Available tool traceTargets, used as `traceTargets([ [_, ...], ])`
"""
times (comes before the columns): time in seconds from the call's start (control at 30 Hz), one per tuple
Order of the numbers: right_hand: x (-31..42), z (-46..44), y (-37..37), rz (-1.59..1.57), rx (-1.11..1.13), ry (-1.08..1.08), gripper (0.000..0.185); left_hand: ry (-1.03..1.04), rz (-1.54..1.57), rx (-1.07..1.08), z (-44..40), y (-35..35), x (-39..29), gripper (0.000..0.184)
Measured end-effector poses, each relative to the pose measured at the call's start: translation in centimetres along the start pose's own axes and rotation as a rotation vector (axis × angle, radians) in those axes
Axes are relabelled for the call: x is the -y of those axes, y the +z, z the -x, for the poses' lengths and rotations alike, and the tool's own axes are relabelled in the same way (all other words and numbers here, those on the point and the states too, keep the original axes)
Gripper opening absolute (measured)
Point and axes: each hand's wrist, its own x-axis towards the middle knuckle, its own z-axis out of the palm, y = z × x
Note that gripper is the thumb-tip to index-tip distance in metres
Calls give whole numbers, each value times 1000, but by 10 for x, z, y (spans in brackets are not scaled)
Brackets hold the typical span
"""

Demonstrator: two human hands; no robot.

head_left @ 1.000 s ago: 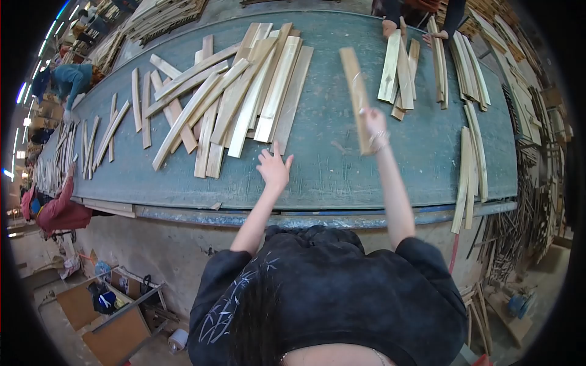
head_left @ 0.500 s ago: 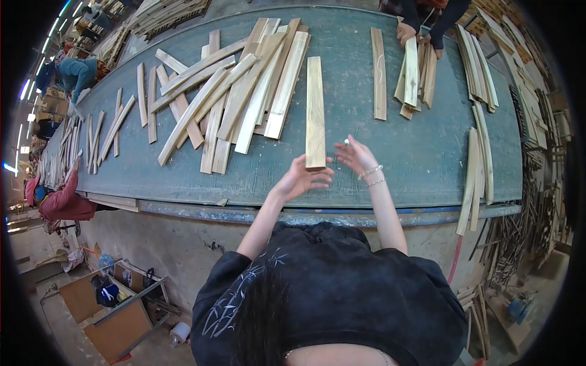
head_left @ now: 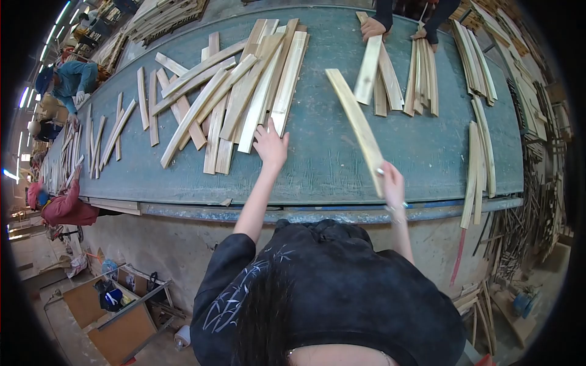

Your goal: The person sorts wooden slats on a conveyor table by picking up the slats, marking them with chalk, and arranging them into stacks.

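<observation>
Over green tabletop [head_left: 326, 165], right grip [head_left: 392, 184] pinches a slat [head_left: 354, 119]; spread left grip [head_left: 271, 148] partly hides other slats [head_left: 287, 85].

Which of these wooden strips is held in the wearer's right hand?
The lone slanting strip right of the jumbled pile. Only this one is in the right hand, gripped near its lower end; the left hand is at the pile.

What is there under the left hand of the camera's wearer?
Beside the left hand, ends of wooden strips show, and the blue-green table is visible around it. Whatever lies directly beneath the hand is covered, so I cannot tell.
</observation>
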Motion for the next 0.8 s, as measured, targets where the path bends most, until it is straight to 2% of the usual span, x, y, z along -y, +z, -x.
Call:
traceTargets([
  [0.03,4,11,-24,-18,-4,41,35,-4,3,-6,-9,5,0,62],
  [0.1,-5,33,-78,21,-81,66,34,43,-158,125,-19,18,6,70],
  [0.17,3,63,-150,-126,86,205,29,60,-225,119,-23,30,11,73],
  [0.2,-15,81,-176,-111,-157,224,26,90,-197,169,-27,35,15,72],
  [0.23,-29,95,-205,-64,-273,266,24,123,-171,218,-31,36,18,70],
  [0.27,-37,109,-229,-48,-297,215,26,125,-86,221,-28,21,16,61],
  [0.3,-40,114,-246,-33,-321,164,29,124,-89,219,-27,8,18,61],
  [0.33,-37,109,-256,-37,-321,163,29,65,414,524,-27,-4,22,57],
  [0.37,-34,103,-263,228,-329,111,32,-3,924,817,-25,-17,22,53],
  [0.4,-35,98,-270,491,-329,63,35,-86,1265,992,-16,-33,20,46],
  [0.43,-51,88,-282,488,-322,71,35,-94,1257,996,-4,-51,16,46],
  [0.5,-110,54,-311,484,-422,54,37,-210,1889,1164,16,-77,6,48],
  [0.53,-153,39,-324,481,-418,56,37,-214,1886,1162,21,-73,4,48],
  [0.57,-198,24,-340,449,-450,152,36,-275,1820,1131,25,-64,2,51],
  [0.6,-218,15,-349,419,-479,246,36,-336,1757,1097,31,-56,-1,53],
  [0.63,-214,11,-339,422,-472,240,36,-340,1763,1088,37,-53,-3,53],
  [0.7,-175,8,-290,574,-560,113,36,-521,1993,1165,49,-45,-5,52],
  [0.73,-193,-3,-294,847,-503,74,33,-529,2584,1397,56,-29,1,42],
  [0.77,-187,-6,-278,843,-498,71,33,-529,2583,1388,62,-26,1,42],
  [0.8,-172,-9,-245,610,-494,2,32,-674,2789,1390,68,-25,-1,39],
])
